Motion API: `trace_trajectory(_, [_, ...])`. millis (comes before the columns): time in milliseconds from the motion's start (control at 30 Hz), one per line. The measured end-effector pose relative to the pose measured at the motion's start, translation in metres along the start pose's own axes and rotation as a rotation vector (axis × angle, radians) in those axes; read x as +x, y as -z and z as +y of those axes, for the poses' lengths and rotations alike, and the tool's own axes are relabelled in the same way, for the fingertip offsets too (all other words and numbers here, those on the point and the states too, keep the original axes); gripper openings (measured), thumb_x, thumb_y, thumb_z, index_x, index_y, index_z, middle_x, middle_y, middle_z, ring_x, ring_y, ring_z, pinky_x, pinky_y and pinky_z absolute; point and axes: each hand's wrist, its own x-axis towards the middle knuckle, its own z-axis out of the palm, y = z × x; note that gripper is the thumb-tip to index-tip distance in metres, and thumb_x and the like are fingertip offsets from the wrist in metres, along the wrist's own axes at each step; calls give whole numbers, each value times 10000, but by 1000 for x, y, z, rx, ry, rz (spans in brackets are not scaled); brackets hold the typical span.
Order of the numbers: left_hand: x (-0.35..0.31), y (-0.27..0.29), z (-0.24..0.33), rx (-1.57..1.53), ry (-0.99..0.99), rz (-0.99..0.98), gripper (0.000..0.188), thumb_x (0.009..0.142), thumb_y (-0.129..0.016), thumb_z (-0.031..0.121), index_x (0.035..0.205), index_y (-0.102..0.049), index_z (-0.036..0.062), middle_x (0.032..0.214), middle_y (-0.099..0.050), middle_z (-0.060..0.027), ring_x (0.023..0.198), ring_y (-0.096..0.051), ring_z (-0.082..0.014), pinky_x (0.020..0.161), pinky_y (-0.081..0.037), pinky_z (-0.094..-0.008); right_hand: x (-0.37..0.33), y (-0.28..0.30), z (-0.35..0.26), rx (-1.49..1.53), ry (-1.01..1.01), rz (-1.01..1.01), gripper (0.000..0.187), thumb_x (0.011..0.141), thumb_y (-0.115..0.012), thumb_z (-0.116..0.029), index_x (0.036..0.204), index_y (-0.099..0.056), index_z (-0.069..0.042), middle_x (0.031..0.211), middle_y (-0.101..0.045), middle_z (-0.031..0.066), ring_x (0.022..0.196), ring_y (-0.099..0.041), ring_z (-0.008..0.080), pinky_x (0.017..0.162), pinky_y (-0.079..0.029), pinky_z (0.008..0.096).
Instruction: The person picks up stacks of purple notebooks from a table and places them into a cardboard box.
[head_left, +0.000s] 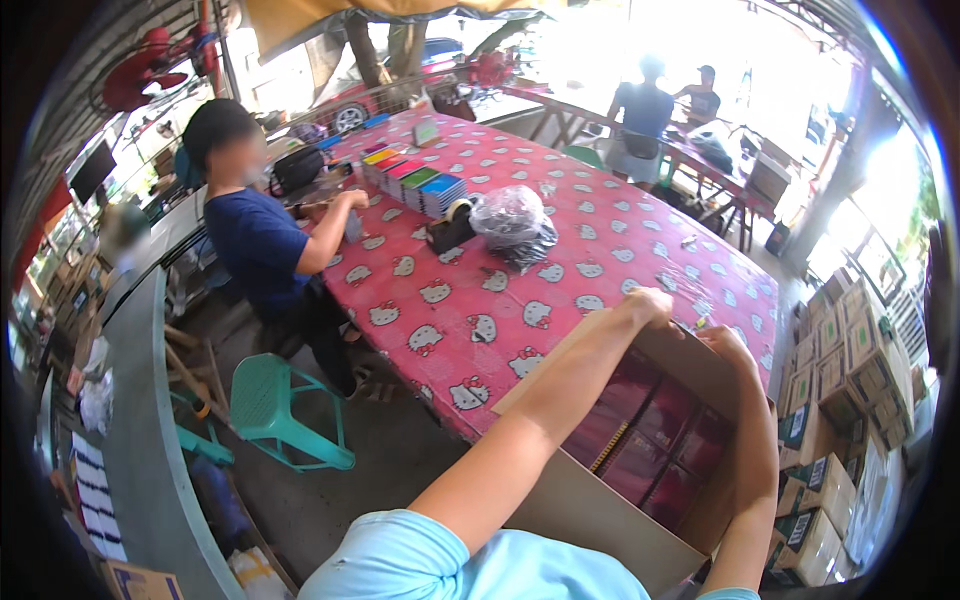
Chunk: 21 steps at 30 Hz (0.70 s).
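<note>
An opened cardboard box [610,515] stands in front of me at the near right corner of the table. Rows of dark red packs [655,425] fill it, and a yellow-and-black strip runs between two of them. Both my arms reach across to its far side. My left hand [650,305] is closed at the far edge, with its fingers curled around the cardboard. Close by on the right, my right hand [727,345] grips the same far edge, its fingertips partly hidden. One flap [555,355] sticks out to the left beneath my left forearm.
A pink patterned cloth covers the table [440,290]. On it are stacked colourful notebooks [415,180], a tape dispenser [452,228] and a plastic bag [512,222]. A person [255,210] works at the left edge. A green stool [285,405] and piled cartons [845,360] flank the table.
</note>
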Motion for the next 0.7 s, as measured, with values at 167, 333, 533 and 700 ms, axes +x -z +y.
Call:
trace_trajectory(167, [-1, -2, -10, -19, 22, -5, 762, 703, -667, 744, 1191, -682, 160, 1225, -648, -128, 1141, -611, -323, 935, -512, -479, 2, 1, -21, 84, -124, -11, 299, 832, -701, -310, 990, -735, -58, 795, -713, 129, 744, -640, 135, 705, -502, 350])
trace_trajectory(333, [3, -3, -11, 2, 13, -5, 704, 722, -666, 727, 1191, -687, 202, 1183, -674, -97, 1113, -629, -292, 927, -516, -462, -2, 8, -36, 72, -189, -7, 307, 825, -706, -321, 987, -739, -63, 800, -716, 142, 755, -661, 147, 708, -509, 350])
trace_trajectory(533, [4, -3, -3, 7, -20, 0, 622, 746, -674, 687, 1195, -688, 257, 1172, -684, -69, 1084, -642, -280, 922, -517, -435, -10, 16, -37, 78, -220, -6, 293, 813, -708, -312, 975, -745, -70, 814, -723, 146, 751, -689, 172, 695, -519, 360])
trace_trajectory(700, [4, -5, -15, -27, -49, 16, 770, 697, -688, 730, 1121, -704, 87, 1130, -698, -109, 1077, -655, -267, 911, -509, -413, -6, 15, -54, 87, -233, -4, 280, 809, -709, -305, 933, -744, -57, 781, -713, 152, 732, -683, 161, 686, -519, 358])
